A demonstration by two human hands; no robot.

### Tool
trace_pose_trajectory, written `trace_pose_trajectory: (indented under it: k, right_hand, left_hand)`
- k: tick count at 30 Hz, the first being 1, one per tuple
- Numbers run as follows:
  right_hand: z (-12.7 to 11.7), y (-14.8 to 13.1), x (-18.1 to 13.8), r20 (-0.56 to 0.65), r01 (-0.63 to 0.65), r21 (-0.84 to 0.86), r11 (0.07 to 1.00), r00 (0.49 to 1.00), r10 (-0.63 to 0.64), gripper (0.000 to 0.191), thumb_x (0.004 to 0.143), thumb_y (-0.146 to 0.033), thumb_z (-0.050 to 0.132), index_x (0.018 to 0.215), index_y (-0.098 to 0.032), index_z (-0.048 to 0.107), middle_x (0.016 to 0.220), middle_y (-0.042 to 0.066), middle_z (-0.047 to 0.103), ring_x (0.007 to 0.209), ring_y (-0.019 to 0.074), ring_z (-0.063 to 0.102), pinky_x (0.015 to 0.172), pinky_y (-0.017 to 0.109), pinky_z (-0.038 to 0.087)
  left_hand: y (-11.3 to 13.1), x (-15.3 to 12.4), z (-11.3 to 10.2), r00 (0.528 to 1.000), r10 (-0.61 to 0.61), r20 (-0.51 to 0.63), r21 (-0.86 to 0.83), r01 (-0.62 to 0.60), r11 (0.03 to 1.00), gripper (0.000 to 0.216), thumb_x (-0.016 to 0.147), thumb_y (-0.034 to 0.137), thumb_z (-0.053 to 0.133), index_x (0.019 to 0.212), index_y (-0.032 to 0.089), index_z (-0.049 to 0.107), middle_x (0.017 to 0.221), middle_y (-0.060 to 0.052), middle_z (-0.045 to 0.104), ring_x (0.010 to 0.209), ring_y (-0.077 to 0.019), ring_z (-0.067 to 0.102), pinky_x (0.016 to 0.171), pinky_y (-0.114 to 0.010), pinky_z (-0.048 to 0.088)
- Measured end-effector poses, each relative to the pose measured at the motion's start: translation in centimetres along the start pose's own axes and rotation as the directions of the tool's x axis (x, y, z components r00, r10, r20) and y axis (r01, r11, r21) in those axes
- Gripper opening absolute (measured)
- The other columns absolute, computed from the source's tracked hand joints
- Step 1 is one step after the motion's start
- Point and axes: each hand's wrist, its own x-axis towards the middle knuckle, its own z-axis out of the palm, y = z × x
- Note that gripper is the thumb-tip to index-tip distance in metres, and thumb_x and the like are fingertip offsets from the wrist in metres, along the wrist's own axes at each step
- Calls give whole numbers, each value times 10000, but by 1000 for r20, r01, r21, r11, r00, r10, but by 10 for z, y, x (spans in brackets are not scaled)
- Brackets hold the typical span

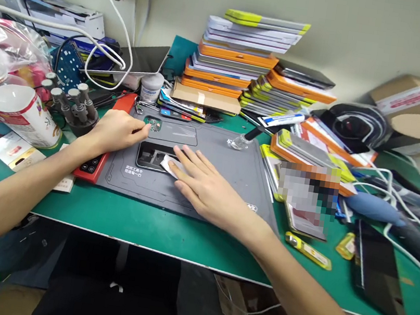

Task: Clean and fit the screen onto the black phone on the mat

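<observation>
On the grey work mat [218, 153] lies a phone housing [147, 154] with its inside facing up. My right hand [206, 183] stretches over its right end, fingers spread. Under the fingers a small white wipe [171, 165] is pressed against the housing. My left hand [121, 131] is closed above the mat's left part, fingers curled; what they hold, if anything, is hidden. A small green circuit board [154, 124] lies on the mat just beyond its fingertips. Near the left forearm is a red device with black buttons [90, 167].
Stacks of orange, grey and yellow boxes [223, 70] stand against the wall. A glass bottle with a black top [241, 140] is on the mat's far right. Screwdrivers in a holder [75, 106] and a white can [22, 116] stand left. A yellow cutter [308, 250] and a dark phone [378, 272] lie right.
</observation>
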Motion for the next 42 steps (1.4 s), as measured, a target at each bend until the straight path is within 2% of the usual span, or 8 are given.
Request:
trace_pose_trajectory:
  k: [5, 11, 17, 23, 28, 34, 39, 42]
  right_hand:
    - [7, 12, 3, -79, -171, -34, 985, 983, 168, 603, 1251, -413, 337, 1735, -150, 583, 1913, 140, 274, 1812, 357, 156, 1475, 685, 206]
    - [10, -3, 2, 3, 21, 90, 996, 1000, -21, 590, 1263, -431, 326, 1804, -261, 486, 1906, 46, 305, 1817, 287, 173, 1479, 639, 241]
    - [7, 9, 2, -79, -138, -7, 990, 987, 137, 612, 1254, -426, 307, 1732, -168, 589, 1884, 114, 353, 1811, 364, 179, 1463, 730, 211]
    - [11, -2, 2, -21, -9, 42, 999, 1000, 10, 590, 1255, -403, 329, 1803, -254, 488, 1891, 44, 345, 1814, 296, 202, 1480, 672, 235]
    - [14, 11, 7, -90, -185, 15, 983, 979, 186, 615, 1252, -427, 303, 1771, -196, 537, 1900, 94, 293, 1814, 360, 164, 1452, 753, 226]
    - [21, -16, 11, -11, 52, 53, 997, 999, -51, 608, 1265, -425, 294, 1808, -216, 473, 1898, 67, 316, 1816, 279, 171, 1489, 643, 207]
    - [19, 2, 13, -113, -166, -1, 986, 980, 165, 617, 1257, -436, 288, 1778, -207, 526, 1911, 79, 280, 1820, 352, 95, 1462, 749, 190]
    - [19, -6, 12, -81, -71, 12, 997, 994, 72, 606, 1255, -417, 312, 1801, -226, 490, 1912, 51, 293, 1822, 333, 93, 1478, 710, 191]
  left_hand:
    - [-1, 0, 3, 1000, -7, 3, 34, 7, 999, 606, 1101, 510, 430, 626, 229, 681, 577, -70, 644, 600, -216, 589, 655, -389, 216]
    - [-1, 0, 5, 999, 33, 10, 52, -33, 998, 605, 1121, 481, 443, 673, 226, 759, 631, -75, 722, 651, -229, 673, 647, -389, 255]
    - [-2, 0, 7, 999, 36, -5, 54, -36, 998, 604, 1125, 481, 444, 677, 238, 769, 602, -60, 698, 637, -221, 668, 646, -387, 280]
    - [-1, 0, 9, 999, 38, -16, 49, -37, 998, 603, 1124, 487, 450, 678, 232, 765, 614, -64, 713, 666, -225, 695, 640, -383, 278]
    - [1, 0, 8, 1000, -1, 6, 32, 1, 1000, 593, 1126, 493, 465, 692, 236, 777, 630, -64, 722, 684, -235, 697, 673, -374, 334]
    - [2, 0, 9, 1000, 10, -8, 43, -10, 999, 593, 1117, 480, 453, 669, 217, 739, 641, -76, 732, 682, -237, 704, 647, -386, 240]
    - [2, 0, 7, 1000, 13, -1, 40, -13, 999, 594, 1114, 480, 436, 663, 224, 724, 635, -62, 727, 655, -215, 675, 654, -381, 222]
    - [1, 0, 7, 1000, 16, 3, 44, -16, 999, 586, 1109, 475, 448, 656, 227, 725, 628, -67, 726, 654, -218, 679, 653, -384, 242]
